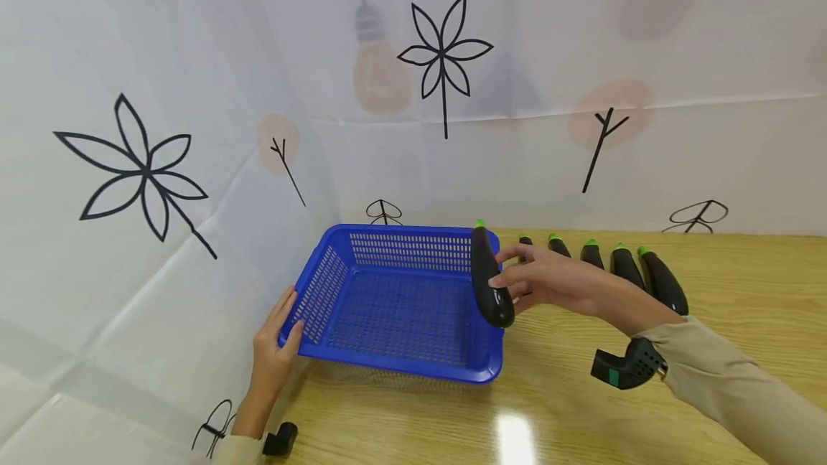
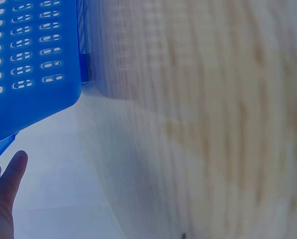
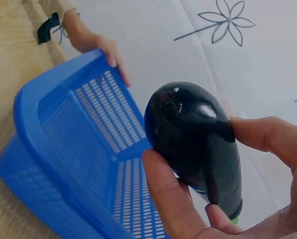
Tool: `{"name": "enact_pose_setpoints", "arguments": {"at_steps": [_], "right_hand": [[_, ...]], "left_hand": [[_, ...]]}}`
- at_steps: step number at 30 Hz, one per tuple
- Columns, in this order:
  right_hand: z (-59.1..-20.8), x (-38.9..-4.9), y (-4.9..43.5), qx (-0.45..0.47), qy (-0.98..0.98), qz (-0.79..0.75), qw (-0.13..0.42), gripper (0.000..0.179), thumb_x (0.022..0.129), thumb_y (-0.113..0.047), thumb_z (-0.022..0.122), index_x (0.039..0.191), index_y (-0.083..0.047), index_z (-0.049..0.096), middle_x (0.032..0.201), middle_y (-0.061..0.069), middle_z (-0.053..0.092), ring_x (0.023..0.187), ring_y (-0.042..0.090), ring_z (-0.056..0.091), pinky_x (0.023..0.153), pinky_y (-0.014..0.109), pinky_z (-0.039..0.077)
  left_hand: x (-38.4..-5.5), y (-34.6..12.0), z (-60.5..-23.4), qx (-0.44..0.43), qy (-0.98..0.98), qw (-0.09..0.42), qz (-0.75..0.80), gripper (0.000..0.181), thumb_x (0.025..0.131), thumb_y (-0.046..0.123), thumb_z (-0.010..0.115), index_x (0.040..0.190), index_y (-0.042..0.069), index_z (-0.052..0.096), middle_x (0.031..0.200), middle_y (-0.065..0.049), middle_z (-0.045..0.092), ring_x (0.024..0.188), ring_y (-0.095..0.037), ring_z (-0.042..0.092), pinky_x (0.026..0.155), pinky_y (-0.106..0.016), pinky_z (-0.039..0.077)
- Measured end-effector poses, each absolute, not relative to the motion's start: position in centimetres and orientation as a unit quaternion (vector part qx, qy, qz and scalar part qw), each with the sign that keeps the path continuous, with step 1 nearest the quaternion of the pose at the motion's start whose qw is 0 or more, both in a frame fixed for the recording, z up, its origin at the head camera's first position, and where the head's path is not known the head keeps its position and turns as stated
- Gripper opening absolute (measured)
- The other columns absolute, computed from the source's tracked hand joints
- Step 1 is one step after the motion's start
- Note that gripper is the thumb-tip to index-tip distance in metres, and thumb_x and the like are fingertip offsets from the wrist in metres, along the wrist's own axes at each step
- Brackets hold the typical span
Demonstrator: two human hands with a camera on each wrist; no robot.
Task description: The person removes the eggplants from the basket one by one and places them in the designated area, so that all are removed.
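Over the right rim of a blue plastic basket (image 1: 400,307), my right hand (image 1: 549,278) grips a dark, glossy eggplant (image 1: 487,278) with a green stem end. The right wrist view shows the thumb on one side of the eggplant (image 3: 196,134) and fingers on the other. My left hand (image 1: 274,343) rests on the basket's left rim, thumb and fingers spread along the edge. In the left wrist view only part of that hand (image 2: 6,191) shows, beside the basket's corner (image 2: 49,94). No eggplant lies inside the basket.
Several more eggplants (image 1: 664,282) lie in a row on the wooden table (image 1: 743,307), right of the basket and partly behind my right arm. A white cloth (image 1: 517,163) with printed plants hangs behind the table and along its left side.
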State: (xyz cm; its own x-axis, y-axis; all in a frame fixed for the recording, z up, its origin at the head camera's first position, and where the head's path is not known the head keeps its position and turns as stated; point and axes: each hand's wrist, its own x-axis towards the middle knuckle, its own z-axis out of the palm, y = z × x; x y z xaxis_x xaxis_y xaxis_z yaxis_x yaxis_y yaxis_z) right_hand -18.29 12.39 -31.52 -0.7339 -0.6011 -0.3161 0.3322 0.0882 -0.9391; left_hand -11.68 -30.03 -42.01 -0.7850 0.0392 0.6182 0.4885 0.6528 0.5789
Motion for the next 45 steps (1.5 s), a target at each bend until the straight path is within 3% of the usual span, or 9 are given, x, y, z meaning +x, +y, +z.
{"name": "enact_pose_setpoints", "arguments": {"at_steps": [4, 12, 24, 31, 36, 45], "right_hand": [[-31.6, -18.0, 13.1, -0.104, 0.656, -0.664, 0.343, 0.055, 0.088, -0.013, 0.063, 0.127, -0.001, 0.025, 0.079, 0.006, 0.056, 0.068, 0.018, 0.057, 0.077, 0.044, 0.053], [-31.4, -17.3, 14.7, -0.090, 0.681, -0.649, 0.328, 0.069, 0.088, -0.016, 0.063, 0.138, 0.004, 0.019, 0.103, 0.015, 0.057, 0.082, 0.024, 0.062, 0.082, 0.044, 0.052], [-31.9, -16.6, 16.7, -0.101, 0.675, -0.653, 0.328, 0.061, 0.091, -0.016, 0.059, 0.133, 0.003, 0.019, 0.094, 0.010, 0.053, 0.079, 0.022, 0.060, 0.082, 0.046, 0.051], [-32.3, -16.3, 18.1, -0.101, 0.675, -0.654, 0.326, 0.064, 0.093, -0.016, 0.056, 0.138, 0.004, 0.015, 0.107, 0.014, 0.053, 0.090, 0.028, 0.062, 0.084, 0.046, 0.051], [-32.6, -16.2, 19.0, -0.107, 0.669, -0.655, 0.334, 0.062, 0.095, -0.015, 0.053, 0.137, 0.004, 0.013, 0.108, 0.014, 0.058, 0.093, 0.028, 0.063, 0.084, 0.047, 0.050], [-33.4, -16.2, 20.7, -0.101, 0.678, -0.646, 0.334, 0.063, 0.096, -0.017, 0.051, 0.141, 0.003, 0.010, 0.117, 0.014, 0.052, 0.102, 0.027, 0.060, 0.084, 0.045, 0.050]], "left_hand": [[-11.7, -30.1, -42.1, -0.155, -0.860, 0.292, -0.388, 0.047, 0.084, -0.014, 0.056, 0.130, -0.015, 0.046, 0.136, -0.031, 0.043, 0.123, -0.050, 0.040, 0.105, -0.014, 0.027], [-11.8, -30.0, -42.1, -0.157, -0.859, 0.293, -0.390, 0.048, 0.083, -0.014, 0.057, 0.130, -0.015, 0.046, 0.136, -0.031, 0.043, 0.122, -0.050, 0.041, 0.104, -0.014, 0.028], [-11.7, -29.9, -42.1, -0.153, -0.859, 0.293, -0.390, 0.047, 0.084, -0.014, 0.057, 0.130, -0.015, 0.047, 0.136, -0.031, 0.043, 0.122, -0.051, 0.041, 0.104, -0.013, 0.027], [-11.7, -30.0, -42.2, -0.155, -0.858, 0.296, -0.390, 0.047, 0.084, -0.014, 0.057, 0.129, -0.016, 0.047, 0.136, -0.032, 0.044, 0.121, -0.051, 0.041, 0.104, -0.014, 0.027], [-11.7, -29.9, -42.1, -0.156, -0.857, 0.296, -0.392, 0.047, 0.083, -0.015, 0.057, 0.129, -0.016, 0.047, 0.135, -0.033, 0.044, 0.121, -0.051, 0.041, 0.104, -0.014, 0.027], [-11.6, -29.9, -42.1, -0.152, -0.858, 0.293, -0.394, 0.047, 0.083, -0.015, 0.056, 0.129, -0.016, 0.046, 0.136, -0.031, 0.043, 0.121, -0.051, 0.041, 0.104, -0.014, 0.027]]}}
